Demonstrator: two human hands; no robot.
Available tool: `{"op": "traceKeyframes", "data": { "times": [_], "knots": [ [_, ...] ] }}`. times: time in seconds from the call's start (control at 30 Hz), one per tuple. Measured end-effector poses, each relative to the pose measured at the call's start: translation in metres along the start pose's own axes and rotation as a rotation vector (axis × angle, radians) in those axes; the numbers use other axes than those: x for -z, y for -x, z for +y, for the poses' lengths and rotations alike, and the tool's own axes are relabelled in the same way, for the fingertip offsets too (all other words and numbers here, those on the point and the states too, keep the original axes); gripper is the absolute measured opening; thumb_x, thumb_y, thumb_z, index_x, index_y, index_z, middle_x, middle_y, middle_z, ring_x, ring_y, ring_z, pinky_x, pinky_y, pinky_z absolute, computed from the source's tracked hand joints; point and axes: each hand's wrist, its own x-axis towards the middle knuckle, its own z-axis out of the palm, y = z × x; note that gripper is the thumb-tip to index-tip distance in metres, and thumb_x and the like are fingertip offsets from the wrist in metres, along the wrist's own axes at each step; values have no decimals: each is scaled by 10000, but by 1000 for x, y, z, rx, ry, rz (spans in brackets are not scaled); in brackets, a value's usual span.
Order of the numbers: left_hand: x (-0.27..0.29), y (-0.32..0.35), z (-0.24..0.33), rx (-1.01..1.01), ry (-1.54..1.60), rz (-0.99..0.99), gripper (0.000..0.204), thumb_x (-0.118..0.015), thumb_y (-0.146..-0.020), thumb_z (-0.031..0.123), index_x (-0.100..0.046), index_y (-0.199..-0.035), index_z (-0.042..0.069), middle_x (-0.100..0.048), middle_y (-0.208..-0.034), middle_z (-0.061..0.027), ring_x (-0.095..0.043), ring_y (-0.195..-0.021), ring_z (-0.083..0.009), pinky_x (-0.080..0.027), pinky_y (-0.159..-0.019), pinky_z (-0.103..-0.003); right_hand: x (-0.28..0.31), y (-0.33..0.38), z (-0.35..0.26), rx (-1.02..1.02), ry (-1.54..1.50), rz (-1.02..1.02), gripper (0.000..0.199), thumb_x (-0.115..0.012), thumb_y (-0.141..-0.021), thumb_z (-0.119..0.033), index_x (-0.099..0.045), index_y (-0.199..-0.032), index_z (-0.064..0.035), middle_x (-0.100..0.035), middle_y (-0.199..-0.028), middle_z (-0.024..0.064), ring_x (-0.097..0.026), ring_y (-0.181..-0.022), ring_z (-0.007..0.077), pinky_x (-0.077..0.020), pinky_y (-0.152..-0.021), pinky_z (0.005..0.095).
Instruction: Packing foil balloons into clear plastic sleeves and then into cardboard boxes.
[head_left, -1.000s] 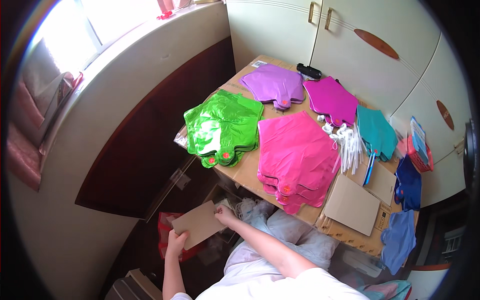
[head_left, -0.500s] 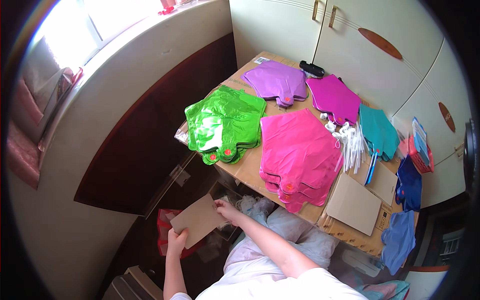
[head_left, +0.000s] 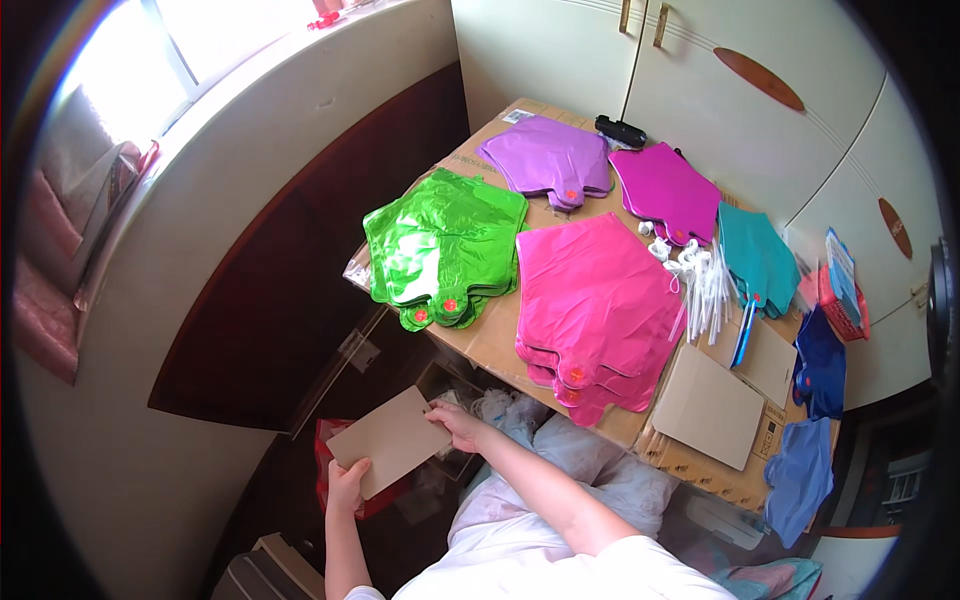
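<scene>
Between my two hands, left of my lap and below the table's front edge, is a flat beige cardboard sheet [head_left: 390,442]. My left hand [head_left: 346,484] pinches its lower left corner, thumb on top. On the far right edge, my right hand [head_left: 456,424] has its fingers closed on the card. Beyond my hands, on the cardboard boxes [head_left: 470,345], lie a green foil stack [head_left: 450,235] and a pink foil stack [head_left: 595,300]; they look like uninflated balloons with red-marked tabs. A second beige card [head_left: 706,408] lies at the near right corner.
Purple [head_left: 545,155], magenta [head_left: 665,190] and teal foil stacks [head_left: 757,255] sit farther back. White sticks [head_left: 708,295] and a blue pen [head_left: 743,335] lie between. Blue foil [head_left: 820,365] hangs over the right edge. Below my hands is a red bag [head_left: 325,460].
The cardboard sheet has moved slightly left and tilted a little, with both hands still on it. The whole view has shifted slightly.
</scene>
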Motion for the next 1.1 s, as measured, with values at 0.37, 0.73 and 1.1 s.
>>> {"op": "traceKeyframes", "data": {
  "times": [0.37, 0.73, 1.1],
  "knots": [
    [8, -4, 0, -34, -12, 32, 242, -574, -789, -17, -582, -1030, -38, -630, -947, -74, -609, -815, -152, -481, -720, -284, -26, 16, -18, -156, 397, 301, 282, -471, -936, -286, -489, -1161, -117, -584, -1005, -12, -566, -920, 103, -482, -782, 325],
    [-56, 16, 64, -250, -103, -361, 293, -649, -693, -31, -625, -985, -16, -655, -903, -63, -623, -823, -157, -490, -738, -284, -77, 168, -89, 547, 849, -98, 233, -587, -874, -160, -587, -1078, -46, -637, -966, 46, -603, -908, 150, -483, -768, 313],
    [-372, 33, 154, -827, -330, -1362, 303, -597, -761, -60, -631, -1045, 40, -630, -870, -119, -613, -760, -214, -482, -671, -293, -41, 450, -155, 1222, 1294, 743, 181, -646, -813, -60, -644, -986, -9, -674, -919, 107, -646, -841, 203, -506, -729, 305]
  ]
}}
